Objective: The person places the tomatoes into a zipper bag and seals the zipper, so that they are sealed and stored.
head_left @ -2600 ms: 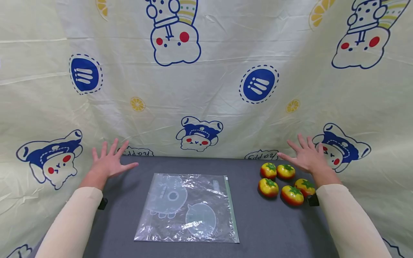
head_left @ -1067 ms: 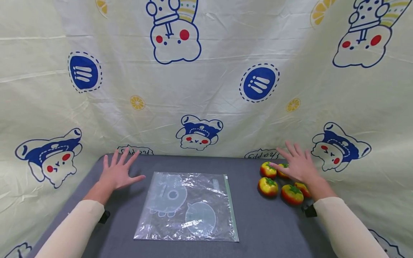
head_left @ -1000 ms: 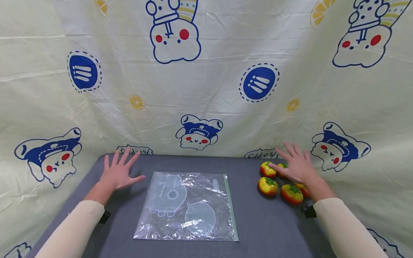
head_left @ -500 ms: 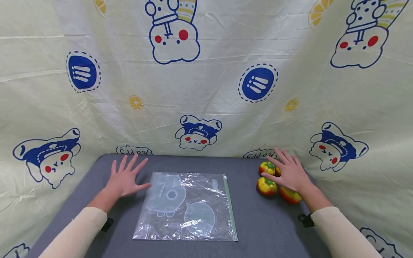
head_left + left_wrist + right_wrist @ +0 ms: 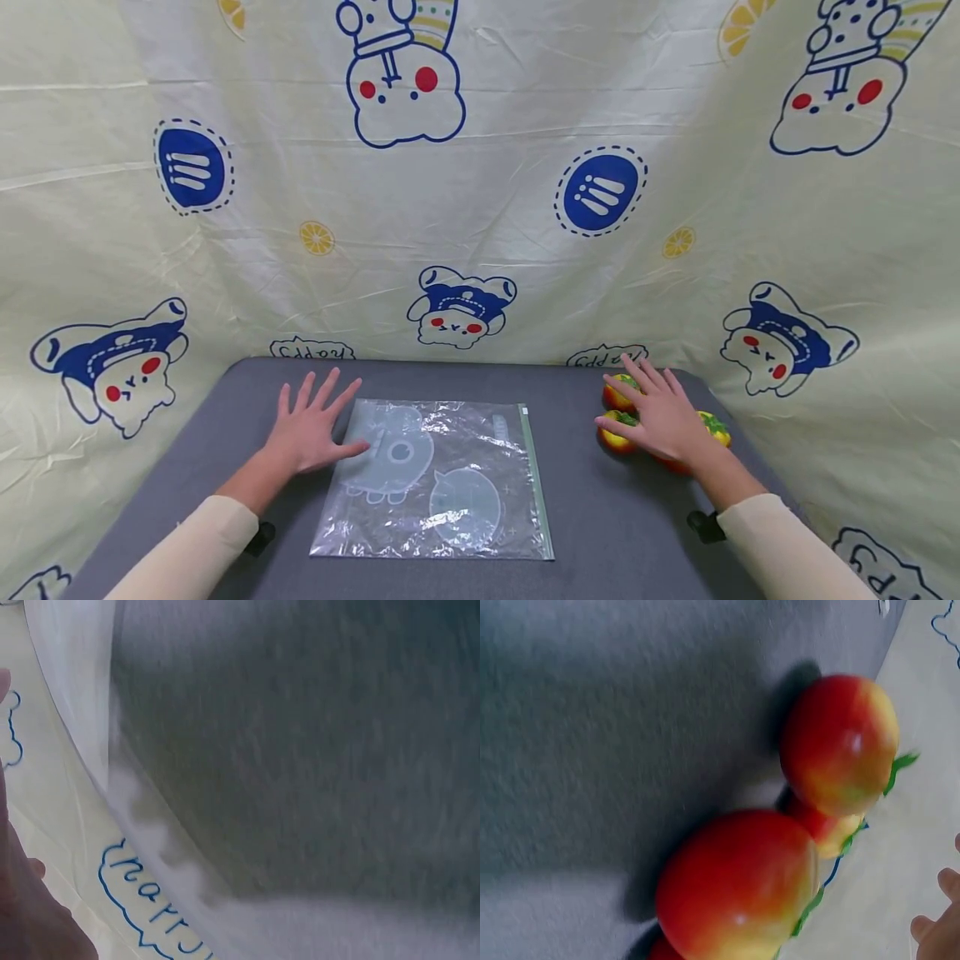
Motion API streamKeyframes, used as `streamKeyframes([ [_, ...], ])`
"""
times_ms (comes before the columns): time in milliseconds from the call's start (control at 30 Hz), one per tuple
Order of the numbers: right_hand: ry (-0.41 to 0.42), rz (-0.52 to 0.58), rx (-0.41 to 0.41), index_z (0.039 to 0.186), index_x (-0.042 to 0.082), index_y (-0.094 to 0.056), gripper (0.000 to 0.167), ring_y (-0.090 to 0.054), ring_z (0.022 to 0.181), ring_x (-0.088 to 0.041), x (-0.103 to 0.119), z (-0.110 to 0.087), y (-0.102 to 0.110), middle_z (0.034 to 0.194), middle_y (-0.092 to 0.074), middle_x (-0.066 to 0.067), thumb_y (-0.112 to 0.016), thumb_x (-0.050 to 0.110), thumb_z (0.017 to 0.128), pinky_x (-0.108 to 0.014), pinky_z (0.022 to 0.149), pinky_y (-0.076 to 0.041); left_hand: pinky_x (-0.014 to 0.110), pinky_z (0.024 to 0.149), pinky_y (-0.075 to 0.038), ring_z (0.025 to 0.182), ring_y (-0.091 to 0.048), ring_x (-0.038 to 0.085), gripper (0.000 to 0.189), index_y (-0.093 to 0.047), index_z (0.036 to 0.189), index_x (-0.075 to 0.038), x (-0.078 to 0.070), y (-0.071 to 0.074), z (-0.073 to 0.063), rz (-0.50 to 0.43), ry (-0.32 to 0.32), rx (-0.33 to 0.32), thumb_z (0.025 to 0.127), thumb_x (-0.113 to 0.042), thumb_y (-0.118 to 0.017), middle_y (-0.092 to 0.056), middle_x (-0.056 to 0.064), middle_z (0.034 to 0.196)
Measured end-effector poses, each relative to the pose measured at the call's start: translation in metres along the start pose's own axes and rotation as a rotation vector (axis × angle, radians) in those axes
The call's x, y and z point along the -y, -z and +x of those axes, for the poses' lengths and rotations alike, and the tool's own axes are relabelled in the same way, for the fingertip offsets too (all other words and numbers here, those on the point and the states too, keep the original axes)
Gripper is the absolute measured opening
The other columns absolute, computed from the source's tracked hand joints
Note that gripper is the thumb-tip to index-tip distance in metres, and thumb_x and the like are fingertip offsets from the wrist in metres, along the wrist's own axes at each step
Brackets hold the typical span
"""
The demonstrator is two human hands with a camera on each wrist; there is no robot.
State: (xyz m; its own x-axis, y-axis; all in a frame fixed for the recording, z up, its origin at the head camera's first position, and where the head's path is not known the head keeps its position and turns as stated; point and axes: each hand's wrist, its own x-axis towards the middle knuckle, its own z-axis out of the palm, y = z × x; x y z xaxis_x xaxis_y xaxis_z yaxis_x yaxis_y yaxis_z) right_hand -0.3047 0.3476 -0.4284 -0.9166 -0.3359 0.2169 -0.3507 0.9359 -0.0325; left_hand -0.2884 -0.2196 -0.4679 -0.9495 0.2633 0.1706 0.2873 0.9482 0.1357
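Observation:
A clear zip bag (image 5: 438, 483) with pale printed shapes lies flat on the grey table (image 5: 600, 517). My left hand (image 5: 313, 427) is spread flat at the bag's left edge, thumb tip touching the plastic. Several red-and-yellow toy tomatoes (image 5: 619, 435) sit at the table's right; my right hand (image 5: 656, 415) hovers spread over them and hides some. In the right wrist view the tomatoes (image 5: 739, 885) fill the frame, with only fingertips (image 5: 937, 922) at the corner. The left wrist view is blurred: grey table (image 5: 315, 750) and cloth.
A cream cloth backdrop (image 5: 480, 208) printed with blue cartoon figures hangs behind and wraps both sides of the table. Black wrist straps (image 5: 705, 525) show on both sleeves.
Both hands have come down and inward. The left hand slid right to the bag's edge; the right hand moved left and nearer, over the tomatoes.

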Motion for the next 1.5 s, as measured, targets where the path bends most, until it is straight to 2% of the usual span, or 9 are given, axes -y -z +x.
streamKeyframes([
  [300,0.037,0.024,-0.018,0.152,0.024,-0.051,0.083,-0.019,0.156,-0.044,0.023,-0.007,-0.012,0.170,-0.025,-0.013,-0.059,0.075,0.087,-0.072,0.120,-0.013,0.079,0.116,-0.005,0.155,-0.011,0.053,0.103,-0.028,0.163,-0.029,-0.021,-0.010,-0.006,-0.040,-0.024,0.008,0.080,-0.078,-0.064,-0.017,0.016,0.172],
  [700,0.089,0.053,0.020,0.151,0.024,-0.053,0.082,-0.018,0.157,-0.043,0.043,-0.012,-0.020,0.171,-0.024,-0.012,-0.060,0.075,0.087,-0.070,0.122,-0.010,0.078,0.116,-0.006,0.156,-0.011,0.051,0.101,-0.028,0.163,-0.031,-0.048,-0.016,-0.011,-0.092,-0.053,0.051,0.081,-0.080,-0.061,-0.016,0.013,0.173],
  [1000,0.130,0.023,0.010,0.149,0.025,-0.055,0.082,-0.023,0.156,-0.039,0.052,-0.017,-0.026,0.170,-0.027,-0.010,-0.058,0.077,0.086,-0.068,0.122,-0.016,0.077,0.117,-0.009,0.156,-0.013,0.051,0.100,-0.029,0.163,-0.029,-0.071,-0.016,-0.014,-0.117,-0.081,0.074,0.082,-0.077,-0.063,-0.018,0.014,0.172],
  [1267,0.169,0.046,-0.024,0.147,0.025,-0.058,0.082,-0.025,0.156,-0.038,0.062,-0.021,-0.033,0.169,-0.030,-0.009,-0.060,0.077,0.085,-0.069,0.120,-0.020,0.076,0.118,-0.010,0.156,-0.013,0.051,0.098,-0.028,0.163,-0.032,-0.089,-0.019,-0.014,-0.130,-0.097,0.108,0.083,-0.077,-0.063,-0.020,0.013,0.172],
  [1500,0.180,0.068,0.003,0.148,0.024,-0.057,0.081,-0.027,0.155,-0.038,0.070,-0.023,-0.035,0.169,-0.029,-0.008,-0.059,0.077,0.086,-0.069,0.120,-0.022,0.075,0.119,-0.013,0.155,-0.018,0.051,0.098,-0.029,0.162,-0.033,-0.105,-0.023,-0.016,-0.142,-0.127,0.121,0.082,-0.079,-0.061,-0.023,0.013,0.171],
])
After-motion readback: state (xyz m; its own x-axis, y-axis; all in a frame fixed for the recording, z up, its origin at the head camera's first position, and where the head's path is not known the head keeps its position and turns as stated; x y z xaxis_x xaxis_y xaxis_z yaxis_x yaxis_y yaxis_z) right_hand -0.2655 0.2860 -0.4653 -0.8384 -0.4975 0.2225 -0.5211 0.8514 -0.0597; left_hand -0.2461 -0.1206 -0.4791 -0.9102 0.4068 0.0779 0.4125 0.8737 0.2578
